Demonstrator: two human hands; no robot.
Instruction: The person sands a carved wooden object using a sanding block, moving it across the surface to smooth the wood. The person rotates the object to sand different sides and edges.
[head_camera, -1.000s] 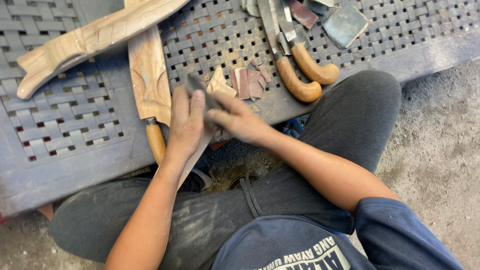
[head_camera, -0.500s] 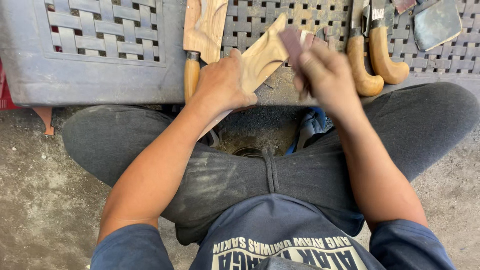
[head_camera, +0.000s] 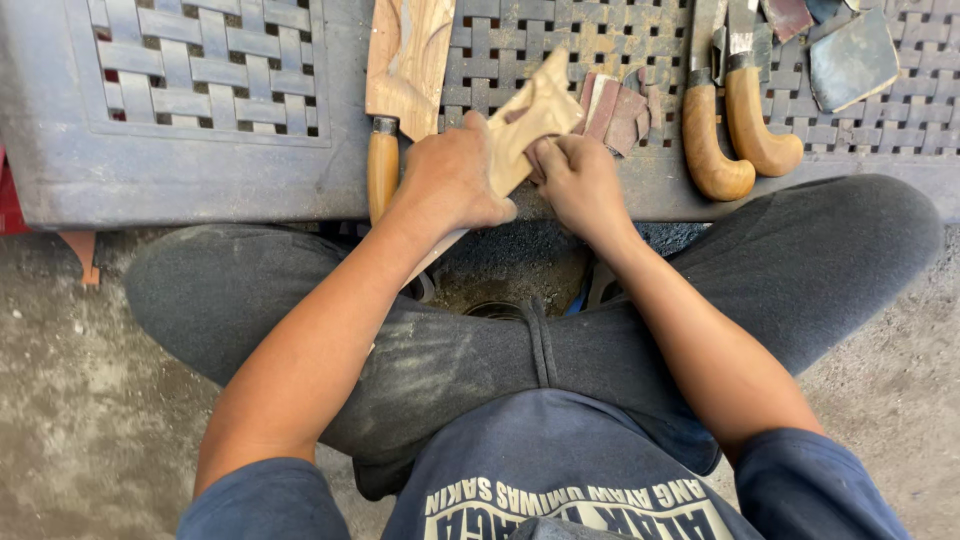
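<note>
While you sit cross-legged on the concrete floor (head_camera: 70, 420), your left hand (head_camera: 455, 180) grips a pale carved wooden piece (head_camera: 530, 125), with the fingers wrapped firmly around its lower part. The piece is tilted, and its upper end lies over the near edge of the grey plastic bench (head_camera: 200, 180) with a woven lattice top. Your right hand (head_camera: 580, 180) presses against the same wooden piece from the right side; its fingers are curled tightly, but you cannot tell from this view if something small is pinched between them.

Just behind your right hand, some reddish-brown sandpaper pieces (head_camera: 615, 110) lie on the bench, touching each other. To the left of your left hand rests a carved wooden sheath (head_camera: 405, 60), and a round wooden handle (head_camera: 382, 170) sticks out under it toward you. On the right side of the bench, two knives with curved wooden handles (head_camera: 735, 130) lie side by side, very near one to another. Beyond them, a flat dark grey stone (head_camera: 852, 58) sits near the far corner. Your dusty grey trousers (head_camera: 480, 350) fill the space under your arms.
</note>
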